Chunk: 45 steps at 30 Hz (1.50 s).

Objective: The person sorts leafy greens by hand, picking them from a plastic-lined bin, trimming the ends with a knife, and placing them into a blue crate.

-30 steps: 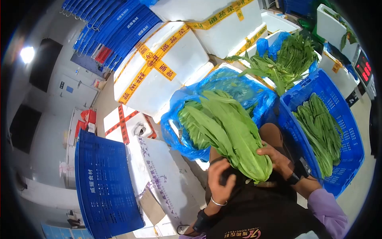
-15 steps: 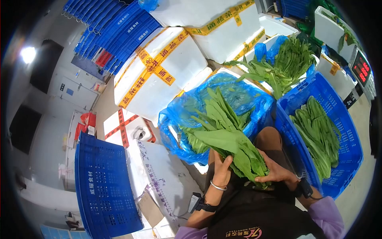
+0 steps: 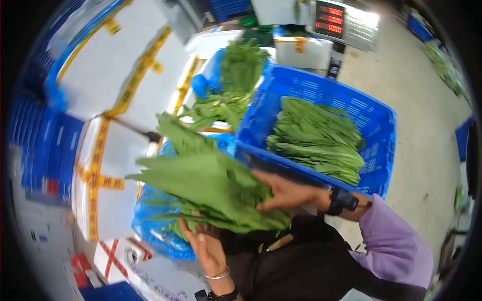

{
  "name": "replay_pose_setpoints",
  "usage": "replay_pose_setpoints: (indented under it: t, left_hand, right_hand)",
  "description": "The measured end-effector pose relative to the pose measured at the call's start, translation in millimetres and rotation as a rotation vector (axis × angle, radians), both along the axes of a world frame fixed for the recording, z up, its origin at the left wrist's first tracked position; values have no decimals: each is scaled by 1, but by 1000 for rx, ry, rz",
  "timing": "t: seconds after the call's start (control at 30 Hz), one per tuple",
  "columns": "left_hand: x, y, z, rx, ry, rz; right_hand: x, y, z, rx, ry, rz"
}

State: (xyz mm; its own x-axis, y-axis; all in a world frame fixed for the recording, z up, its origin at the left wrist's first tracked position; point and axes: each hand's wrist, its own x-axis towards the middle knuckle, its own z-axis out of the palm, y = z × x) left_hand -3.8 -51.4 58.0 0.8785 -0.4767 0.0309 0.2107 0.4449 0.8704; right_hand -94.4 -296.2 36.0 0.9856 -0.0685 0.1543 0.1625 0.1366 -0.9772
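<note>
At far left of the frame I see white foam boxes crossed with yellow tape. Right of them, lower centre-left, a blue plastic bag lies under the work. The left hand sits palm up beneath the bunch of leafy greens, fingers opened flat, bearing the leaves. The bunch lies level at frame centre, above the bag, leaf tips pointing left. The right hand clamps the stem end from above, fingers spread over it; I cannot make out the thumb. Further right, a blue crate holds stacked greens. At the top, right of centre, a scale shows red digits.
</note>
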Motion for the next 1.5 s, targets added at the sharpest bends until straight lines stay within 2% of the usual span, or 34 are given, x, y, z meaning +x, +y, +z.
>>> replay_pose_setpoints:
  t: [0.03, 0.07, 0.1, 0.13, 0.17, 0.23, 0.27, 0.3, 0.33, 0.4, 0.47, 0.5, 0.57, 0.63, 0.67, 0.7, 0.73, 0.77, 0.8, 0.83, 0.87, 0.9, 1.0, 1.07, 1.13, 1.2, 1.23, 1.33, 1.37, 1.43, 1.47, 1.5]
  left_hand:
    - [2, -8, 3, 99, -45, 16]
    - [4, -14, 4, 199, -96, 37]
    - [5, -16, 1, 200, -88, 8]
    - [4, -16, -3, 228, -58, 14]
    - [4, -12, -7, 258, -27, 27]
    - [4, -1, -17, 275, 25, 22]
    - [3, 3, -22, 289, 69, 33]
    - [2, 6, -24, 309, 75, 48]
    - [2, 11, -28, 309, 83, 50]
    - [4, 19, -36, 317, 102, 85]
    - [6, 26, -35, 334, 123, 91]
    - [10, 28, -33, 346, 138, 96]
    - [17, 38, -31, 355, 115, 143]
    - [24, 52, -32, 369, 108, 222]
    - [32, 62, -37, 381, 116, 237]
    - [45, 77, -43, 399, 116, 268]
    - [56, 82, -46, 472, 91, 314]
    - [70, 95, -53, 503, 93, 356]
    - [83, 103, -57, 567, 84, 373]
    - [98, 116, -67, 596, 76, 373]
    - [114, 127, -77, 618, 140, 400]
    - [130, 139, -87, 632, 208, 410]
    - [174, 159, -123, 698, 234, 462]
    - [205, 167, -152, 958, 78, 376]
    - [247, 185, -199, 987, -16, 302]
    - [284, 185, -220, 1216, -275, 175]
    - [297, 175, -207, 1305, -320, 169]
    - [348, 156, -185, 1309, -551, 202]
    - [363, 145, -169, 1288, -584, 213]
    - [401, 132, -151, 1253, -779, 202]
    - [416, 126, -135, 1260, -877, 197]
    - [430, 120, -118, 1266, -976, 193]
  right_hand:
    - [-6, -29, 7, -80, 47, -45]
    - [-21, -49, 8, -69, 152, -202]
    - [-30, -78, -3, -307, 187, -325]
    - [-45, -98, 15, -222, 221, -400]
    - [-57, -125, 5, -511, 103, -478]
    - [-86, -171, -14, -792, 62, -587]
    - [-101, -177, -1, -931, 169, -612]
    - [-114, -198, -24, -1065, 125, -616]
    - [-130, -211, -51, -1067, 129, -609]
    - [-165, -236, -109, -1379, 532, -573]
    - [-201, -252, -184, -1548, 975, -202]
    - [-197, -257, -186, -1552, 959, -195]
    - [-185, -261, -184, -1247, 1058, -308]
    - [-172, -272, -182, -1211, 906, -682]
    - [-174, -286, -201, -1329, 679, -768]
    - [-165, -299, -220, -1421, 716, -793]
    - [-157, -302, -222, -1216, 704, -795]
    - [-157, -314, -258, -1316, 442, -859]
    - [-131, -288, -222, -998, 532, -820]
    - [-109, -281, -221, -964, 443, -796]
    - [-86, -257, -197, -874, 404, -769]
    - [-52, -211, -148, -748, 302, -740]
    - [13, -154, -99, -615, 246, -601]
    - [55, -119, -83, -596, 160, -486]
    - [95, -82, -67, -501, 162, -246]
    - [138, -45, -50, -610, 65, 8]
    - [160, -29, -50, -643, 21, 109]
    - [225, 6, -83, -712, -5, 419]
    - [245, 12, -104, -716, -1, 432]
    - [283, 21, -137, -902, -89, 563]
    - [301, 19, -143, -900, -87, 577]
    - [321, 13, -150, -1006, -80, 490]
